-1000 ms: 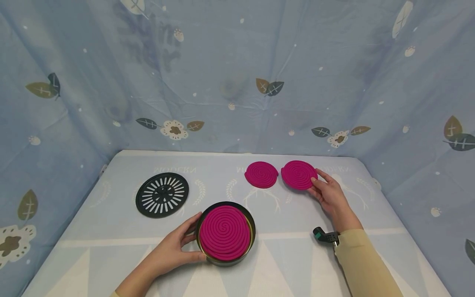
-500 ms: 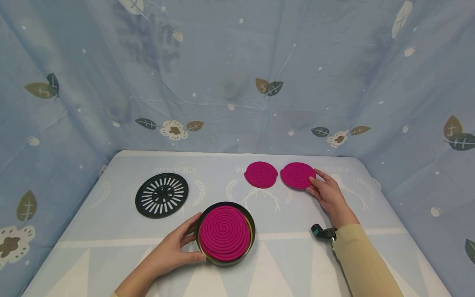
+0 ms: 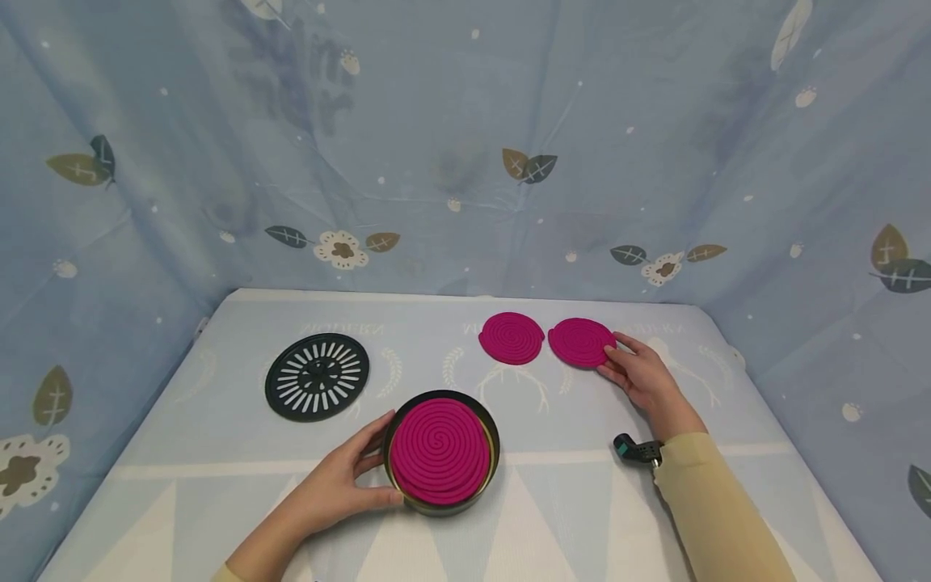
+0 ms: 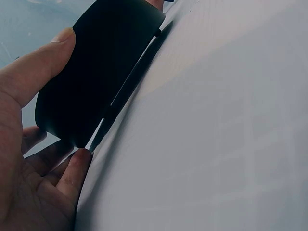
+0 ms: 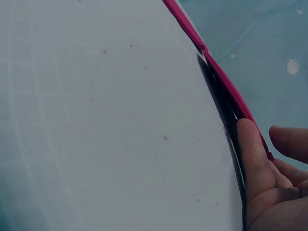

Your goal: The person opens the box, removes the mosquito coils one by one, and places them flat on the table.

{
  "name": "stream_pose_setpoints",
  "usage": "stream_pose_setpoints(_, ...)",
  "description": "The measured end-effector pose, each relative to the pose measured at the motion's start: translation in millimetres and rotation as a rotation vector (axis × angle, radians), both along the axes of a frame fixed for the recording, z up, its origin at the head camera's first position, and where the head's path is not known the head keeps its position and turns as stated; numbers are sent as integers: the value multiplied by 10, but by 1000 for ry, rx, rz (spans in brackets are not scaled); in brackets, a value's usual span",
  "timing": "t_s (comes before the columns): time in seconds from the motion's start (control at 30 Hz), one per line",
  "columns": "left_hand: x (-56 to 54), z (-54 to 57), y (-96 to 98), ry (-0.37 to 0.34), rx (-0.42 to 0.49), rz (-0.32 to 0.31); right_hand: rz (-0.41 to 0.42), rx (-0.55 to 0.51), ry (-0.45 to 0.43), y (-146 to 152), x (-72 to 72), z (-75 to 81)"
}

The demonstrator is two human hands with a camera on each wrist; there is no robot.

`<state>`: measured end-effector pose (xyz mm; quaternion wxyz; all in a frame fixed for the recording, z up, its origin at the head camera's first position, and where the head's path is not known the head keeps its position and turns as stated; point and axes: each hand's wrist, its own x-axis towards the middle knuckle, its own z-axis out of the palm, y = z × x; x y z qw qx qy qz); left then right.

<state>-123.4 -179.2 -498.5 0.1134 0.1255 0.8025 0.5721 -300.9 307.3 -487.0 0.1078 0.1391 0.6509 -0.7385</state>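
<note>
My left hand [image 3: 342, 485] grips the side of a round dark tin [image 3: 497, 465], thumb at the near side and fingers round the far side. A magenta mosquito coil [image 3: 440, 449] fills the tin's mouth. In the left wrist view the tin [image 4: 101, 67] shows as a black wall between thumb and fingers. At the back right, my right hand [image 3: 643, 376] pinches the right edge of another mosquito coil [image 3: 579, 342]. The right wrist view shows this coil [image 5: 228, 84] edge-on, its near edge raised off the table over a fingertip. A third coil [image 3: 511, 338] lies flat just left of it.
A black slotted round lid [image 3: 318, 377] lies on the table at the left. The patterned tablecloth [image 3: 553, 501] reaches back to a blue printed curtain [image 3: 451, 226], which also hangs at both sides. A black wrist camera [image 3: 636, 449] sits at the right sleeve.
The coil in my right hand has shifted slightly left and sunk closer to the table, the hand moving with it. My left hand and the tin stay in place.
</note>
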Motion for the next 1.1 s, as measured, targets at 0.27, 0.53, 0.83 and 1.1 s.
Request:
stream_pose_setpoints(0.27, -2, 20, 8, -16, -2, 7, 64, 10, -14, 51, -3, 42)
stream_pose_setpoints(0.53, -6, 14, 6, -14, 2, 1, 122, 18, 1, 98, 1, 75)
stream_pose_setpoints(0.83, -6, 11, 8, -18, -2, -1, 140, 54, 6, 91, 23, 134)
stream_pose_setpoints(1.1, -2, -4, 2, -14, -6, -1, 143, 65, 8, 75, 44, 138)
